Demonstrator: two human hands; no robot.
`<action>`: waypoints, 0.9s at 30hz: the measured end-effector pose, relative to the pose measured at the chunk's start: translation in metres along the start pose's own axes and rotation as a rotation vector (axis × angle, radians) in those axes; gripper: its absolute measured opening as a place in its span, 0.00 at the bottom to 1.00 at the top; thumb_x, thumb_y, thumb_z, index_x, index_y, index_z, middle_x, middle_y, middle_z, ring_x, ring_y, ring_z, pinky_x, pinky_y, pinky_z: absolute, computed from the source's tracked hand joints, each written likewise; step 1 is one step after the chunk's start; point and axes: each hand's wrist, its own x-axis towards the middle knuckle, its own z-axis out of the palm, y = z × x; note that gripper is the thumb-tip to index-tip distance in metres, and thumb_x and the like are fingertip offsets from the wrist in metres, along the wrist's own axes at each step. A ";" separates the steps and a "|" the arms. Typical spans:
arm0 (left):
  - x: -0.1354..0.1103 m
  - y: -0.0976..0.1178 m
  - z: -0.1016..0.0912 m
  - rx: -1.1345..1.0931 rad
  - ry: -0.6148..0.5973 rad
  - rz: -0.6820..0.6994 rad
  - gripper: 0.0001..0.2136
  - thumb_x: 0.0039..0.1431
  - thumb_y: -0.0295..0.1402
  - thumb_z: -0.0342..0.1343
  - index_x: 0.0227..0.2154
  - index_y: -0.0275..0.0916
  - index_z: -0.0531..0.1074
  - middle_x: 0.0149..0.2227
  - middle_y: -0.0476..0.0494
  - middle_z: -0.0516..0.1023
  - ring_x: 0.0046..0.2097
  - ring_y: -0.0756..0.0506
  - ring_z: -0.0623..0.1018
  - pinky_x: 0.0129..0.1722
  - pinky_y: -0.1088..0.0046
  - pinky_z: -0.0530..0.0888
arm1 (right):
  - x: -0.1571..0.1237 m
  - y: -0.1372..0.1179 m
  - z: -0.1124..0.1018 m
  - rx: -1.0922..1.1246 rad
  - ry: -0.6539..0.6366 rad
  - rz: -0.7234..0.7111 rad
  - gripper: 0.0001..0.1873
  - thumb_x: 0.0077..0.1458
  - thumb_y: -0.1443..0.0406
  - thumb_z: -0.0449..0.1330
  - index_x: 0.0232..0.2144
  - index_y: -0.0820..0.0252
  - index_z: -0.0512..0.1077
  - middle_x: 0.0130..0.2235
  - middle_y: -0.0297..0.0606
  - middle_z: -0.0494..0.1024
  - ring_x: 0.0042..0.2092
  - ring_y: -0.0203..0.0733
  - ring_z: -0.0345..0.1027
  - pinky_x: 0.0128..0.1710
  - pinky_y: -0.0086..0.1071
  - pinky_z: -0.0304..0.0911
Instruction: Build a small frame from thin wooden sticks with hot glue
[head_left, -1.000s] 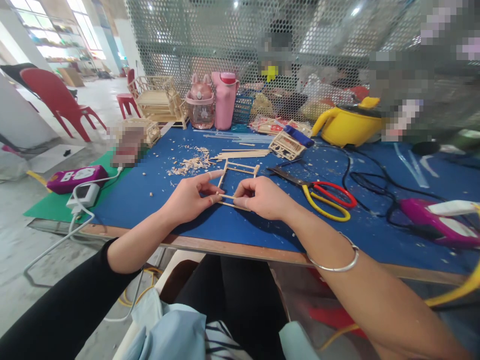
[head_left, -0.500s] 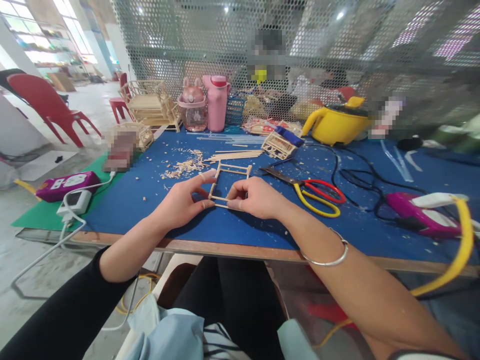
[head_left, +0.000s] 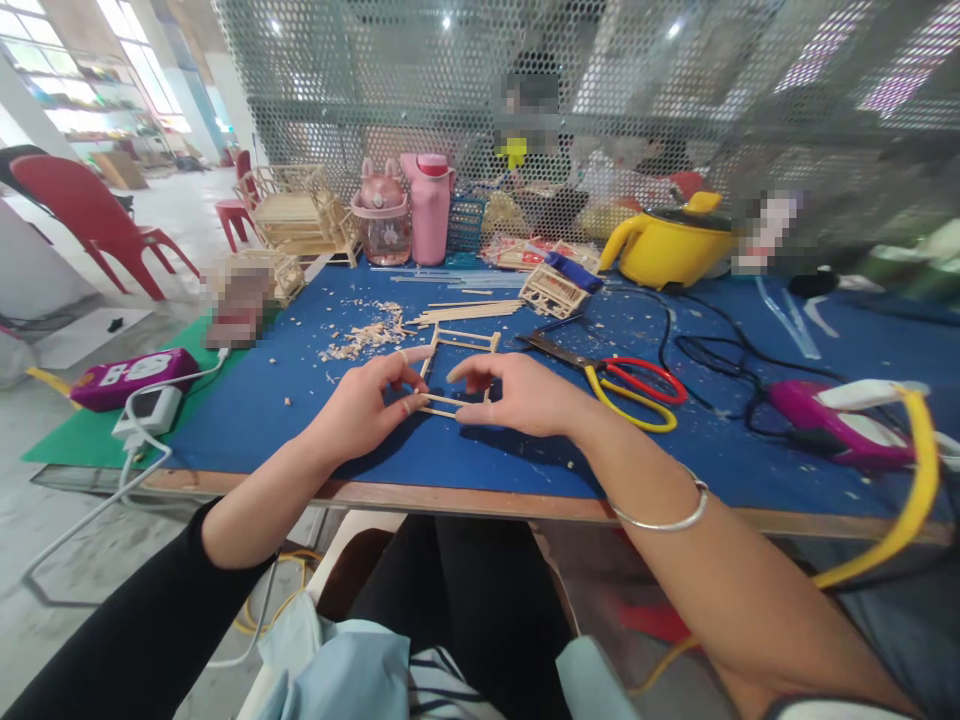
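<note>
A small rectangular frame of thin wooden sticks (head_left: pixel 466 334) stands on the blue tabletop, with short posts at its corners. My left hand (head_left: pixel 369 402) pinches its near left corner between thumb and fingers. Over the frame's right side, my right hand (head_left: pixel 521 394) has its thumb and fingers parted with nothing held between them; it hides part of that side. Whether the right fingertips touch the sticks I cannot tell. Scissors (head_left: pixel 611 378) with red and yellow handles lie to the right of my right hand.
Loose sticks (head_left: pixel 469 310) and wood scraps (head_left: pixel 367 335) lie behind the frame. Further back are a small stick model (head_left: pixel 553 292), a pink bottle (head_left: pixel 430 215) and a yellow pot (head_left: pixel 667 248). Black cables (head_left: pixel 712 360) run right, near a purple power strip (head_left: pixel 832 425).
My right thumb and fingers have parted from the near side of the frame, where they were closed. My left hand stays at the left corner. The view has shifted slightly.
</note>
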 end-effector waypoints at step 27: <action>0.006 0.009 0.030 -0.460 0.133 -0.233 0.24 0.49 0.35 0.60 0.51 0.37 0.67 0.32 0.46 0.78 0.33 0.49 0.74 0.36 0.71 0.70 | -0.005 0.045 -0.008 0.187 -0.005 -0.068 0.16 0.42 0.59 0.64 0.33 0.64 0.75 0.29 0.34 0.75 0.31 0.35 0.65 0.35 0.29 0.61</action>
